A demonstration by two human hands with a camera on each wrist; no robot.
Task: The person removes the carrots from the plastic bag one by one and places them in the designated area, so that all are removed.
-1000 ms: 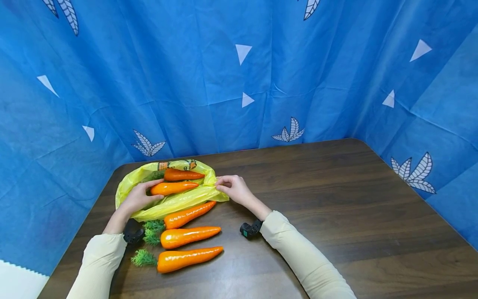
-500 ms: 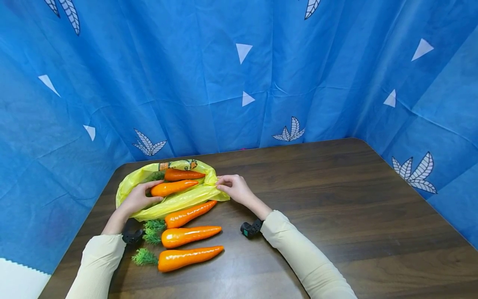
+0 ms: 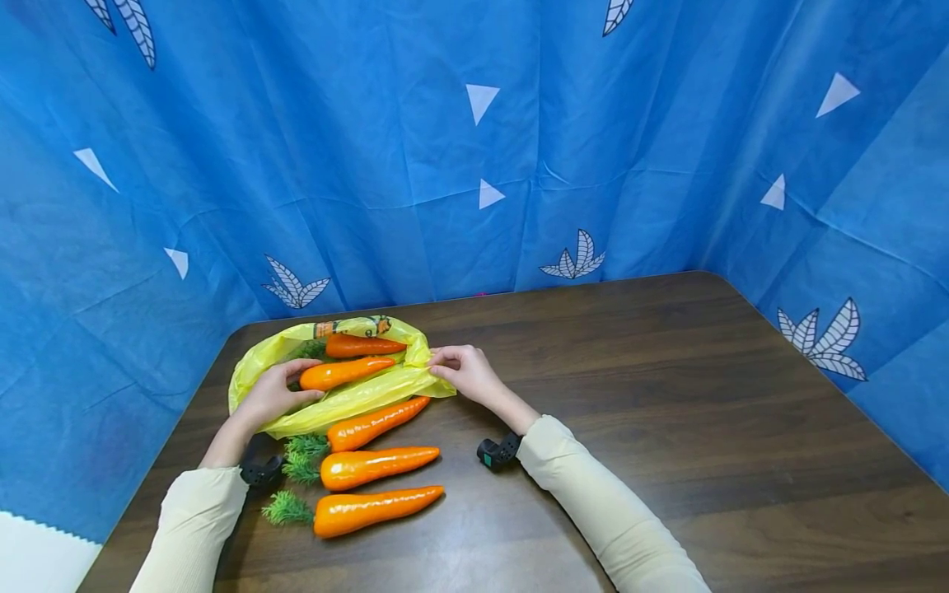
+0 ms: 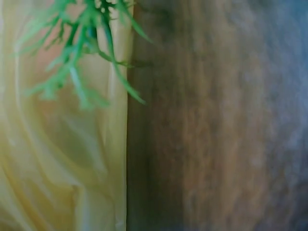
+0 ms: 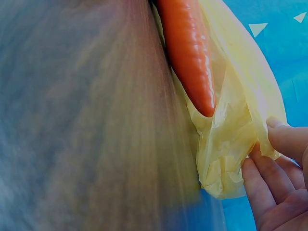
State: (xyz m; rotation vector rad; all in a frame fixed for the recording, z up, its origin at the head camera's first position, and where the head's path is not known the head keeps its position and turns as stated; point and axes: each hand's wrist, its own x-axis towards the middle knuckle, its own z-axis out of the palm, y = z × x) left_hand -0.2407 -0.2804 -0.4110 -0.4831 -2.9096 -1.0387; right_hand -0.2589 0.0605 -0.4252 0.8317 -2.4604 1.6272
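A yellow plastic bag (image 3: 356, 394) lies on its side at the table's back left, its mouth facing me. My left hand (image 3: 270, 398) reaches into the mouth and grips the thick end of an orange carrot (image 3: 345, 372), thumb in front and fingers behind. Another carrot (image 3: 363, 346) lies deeper in the bag, green top showing. At the bag's right end my right hand (image 3: 467, 372) pinches the rim between thumb and fingers. The right wrist view shows that hand (image 5: 279, 183) on the thin plastic, below a carrot tip (image 5: 192, 62). Green fronds (image 4: 79, 53) overlap yellow plastic in the left wrist view.
Three more carrots lie in a row in front of the bag: one at its edge (image 3: 374, 424), a middle one (image 3: 378, 467) and the nearest (image 3: 378, 511). Their leafy tops point left. A blue curtain (image 3: 415, 165) hangs behind the brown wooden table (image 3: 630, 395).
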